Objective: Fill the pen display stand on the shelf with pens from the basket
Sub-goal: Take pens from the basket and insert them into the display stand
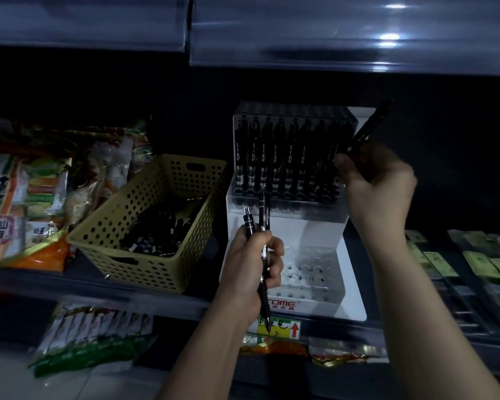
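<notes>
Dark shelf (98, 287) holds a yellow basket (145, 267) with loose pens (162, 229) inside. Just beside it, the white stand (350, 269) has a top row of pens (274, 157). Our left hand (254, 264) grips a few pens (261, 215); our right hand (375, 180) pinches one pen (367, 128) up high.

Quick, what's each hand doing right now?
Left hand: grips a small bunch of black plastic pens.
Right hand: holds one tilted black plastic pen.

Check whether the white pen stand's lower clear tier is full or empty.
Empty where visible: the lower clear plastic tier shows only bare round holes; the left hand hides part.
</notes>
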{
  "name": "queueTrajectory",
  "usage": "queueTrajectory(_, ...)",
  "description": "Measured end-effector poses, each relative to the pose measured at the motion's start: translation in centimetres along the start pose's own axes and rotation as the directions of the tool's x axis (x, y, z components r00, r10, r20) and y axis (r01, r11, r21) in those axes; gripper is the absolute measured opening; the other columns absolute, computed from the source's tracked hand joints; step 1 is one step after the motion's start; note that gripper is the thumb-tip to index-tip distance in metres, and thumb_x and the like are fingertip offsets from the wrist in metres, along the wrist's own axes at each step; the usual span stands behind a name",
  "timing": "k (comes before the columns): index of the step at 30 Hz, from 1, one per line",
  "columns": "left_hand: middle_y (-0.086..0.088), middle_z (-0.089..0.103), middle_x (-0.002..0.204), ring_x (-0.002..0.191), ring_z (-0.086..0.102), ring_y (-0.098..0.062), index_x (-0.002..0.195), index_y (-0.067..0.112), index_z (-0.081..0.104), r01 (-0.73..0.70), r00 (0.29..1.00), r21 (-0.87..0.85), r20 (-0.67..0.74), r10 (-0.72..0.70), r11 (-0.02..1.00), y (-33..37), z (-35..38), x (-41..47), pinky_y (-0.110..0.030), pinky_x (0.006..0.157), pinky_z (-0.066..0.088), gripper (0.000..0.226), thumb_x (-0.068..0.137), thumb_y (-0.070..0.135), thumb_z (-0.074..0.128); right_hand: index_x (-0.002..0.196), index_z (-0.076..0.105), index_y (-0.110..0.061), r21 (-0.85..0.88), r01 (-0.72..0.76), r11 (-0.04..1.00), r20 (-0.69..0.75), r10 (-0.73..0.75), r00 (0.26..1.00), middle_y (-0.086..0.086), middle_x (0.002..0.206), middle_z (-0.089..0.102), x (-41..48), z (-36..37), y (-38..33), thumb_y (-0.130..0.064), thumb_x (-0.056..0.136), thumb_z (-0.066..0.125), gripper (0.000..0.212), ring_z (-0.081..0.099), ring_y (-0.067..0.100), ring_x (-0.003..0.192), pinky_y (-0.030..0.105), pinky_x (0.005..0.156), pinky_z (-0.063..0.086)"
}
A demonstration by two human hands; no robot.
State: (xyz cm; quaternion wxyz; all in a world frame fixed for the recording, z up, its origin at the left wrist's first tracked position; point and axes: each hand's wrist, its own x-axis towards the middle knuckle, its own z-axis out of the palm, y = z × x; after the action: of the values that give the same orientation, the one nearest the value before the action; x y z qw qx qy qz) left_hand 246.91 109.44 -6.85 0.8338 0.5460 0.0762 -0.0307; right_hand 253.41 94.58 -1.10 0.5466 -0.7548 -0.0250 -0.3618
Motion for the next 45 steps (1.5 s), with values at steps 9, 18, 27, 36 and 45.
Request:
queueTrajectory(9, -0.003, 0.055, 0.066, 0.042, 0.037, -0.01, 0.087, 0.007, 0.046, -0.001, 1.0, -0.023, -0.022, 0.001, 1.0, 0.2, -0.1, -0.1, -0.018, 0.037, 0.022, 0.011, 0.097, 0.012, 0.045, 0.082, 0.067, -0.009, -0.159, 0.116, 0.98, 0.105, -0.1, 0.99, 0.002, 0.076, 0.067, -0.6, 1.0, 0.7, -0.019, 0.084, 0.072, 0.011, 0.063, 0.016, 0.072, 0.026, 0.063, 0.049)
queueTrajectory(18, -0.002, 0.056, 0.064, 0.042, 0.038, -0.01, 0.084, 0.008, 0.047, -0.007, 1.0, -0.012, -0.023, 0.007, 1.0, 0.4, -0.2, -0.2, -0.019, 0.037, 0.023, 0.014, 0.097, 0.013, 0.047, 0.095, 0.064, -0.008, -0.282, 0.129, 0.951, 0.111, -0.102, 0.989, -0.004, 0.077, 0.064, -1.1, 1.5, 0.8, -0.02, 0.08, 0.075, 0.023, 0.062, 0.018, 0.076, 0.024, 0.063, 0.041)
queueTrajectory(27, 0.0, 0.056, 0.063, 0.044, 0.039, -0.01, 0.088, 0.012, 0.053, -0.02, 1.0, -0.009, -0.012, 0.02, 1.0, 0.5, -0.4, -0.4, -0.02, 0.038, 0.026, 0.01, 0.096, 0.015, 0.05, 0.091, 0.07, -0.006, -0.35, 0.143, 0.926, 0.116, -0.109, 0.987, 0.008, 0.084, 0.071, -1.0, 1.3, 0.5, -0.023, 0.08, 0.076, 0.021, 0.061, 0.021, 0.076, 0.022, 0.063, 0.042)
queueTrajectory(36, 0.001, 0.057, 0.065, 0.046, 0.042, -0.009, 0.097, 0.014, 0.059, -0.058, 0.998, 0.014, 0.007, 0.058, 0.998, 0.3, -0.6, -0.4, -0.02, 0.041, 0.03, 0.01, 0.097, 0.018, 0.049, 0.091, 0.069, -0.008, -0.359, 0.114, 0.926, 0.143, -0.066, 0.988, 0.006, 0.086, 0.072, -1.0, 1.5, 0.8, -0.022, 0.079, 0.076, 0.02, 0.065, 0.022, 0.082, 0.024, 0.067, 0.043)
queueTrajectory(45, 0.003, 0.056, 0.068, 0.05, 0.044, -0.009, 0.103, 0.019, 0.059, -0.135, 0.989, 0.001, 0.059, 0.135, 0.991, 0.1, -0.3, -0.5, -0.021, 0.045, 0.035, 0.01, 0.095, 0.019, 0.053, 0.074, 0.066, -0.018, -0.221, 0.081, 0.972, 0.248, -0.025, 0.968, -0.009, 0.062, 0.06, -1.6, 0.4, -2.6, -0.051, 0.079, 0.069, 0.033, 0.056, 0.008, 0.059, 0.026, 0.055, 0.043)
